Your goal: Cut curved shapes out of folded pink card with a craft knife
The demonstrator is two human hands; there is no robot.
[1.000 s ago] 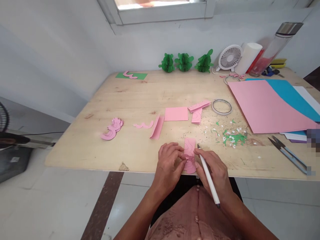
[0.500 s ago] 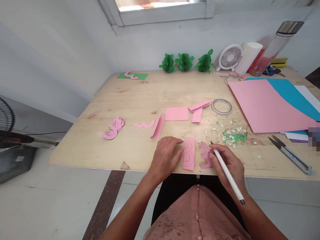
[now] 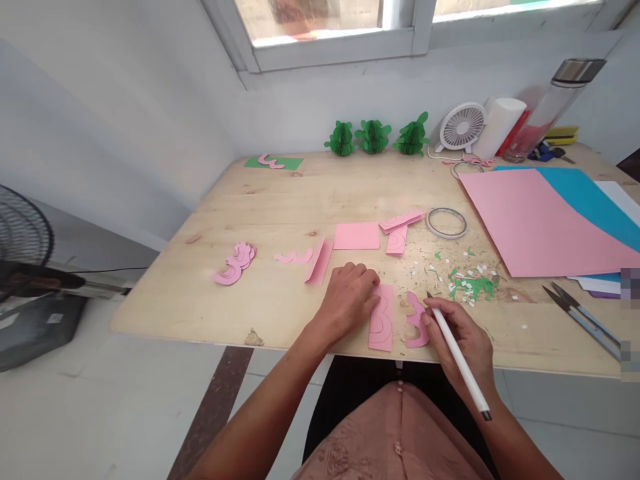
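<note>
At the near edge of the table lies a folded pink paper strip [image 3: 382,327] with scalloped curves drawn on it. My left hand [image 3: 350,297] rests at the strip's upper left edge, its fingers bent and the thumb apart from them. In my right hand [image 3: 463,337] is a white pen [image 3: 457,357], its dark tip pointing away from me. The fingertips of that hand also touch a scalloped pink paper cutout [image 3: 415,320] just right of the strip. Whether they pinch the cutout is hard to see.
Thread snips [image 3: 583,320] lie at right, near green and white scraps [image 3: 473,283]. Pink sheets [image 3: 545,220], a tape roll [image 3: 447,223] and folded pink pieces [image 3: 357,236] lie beyond. Stacked cutouts [image 3: 235,263] sit left. Green paper figures [image 3: 373,137] and a small fan [image 3: 463,127] stand behind.
My left hand has come in to the strip's upper left edge, its fingers closer together. My right hand keeps the pen beside the cutout. The whole view has shifted slightly.
</note>
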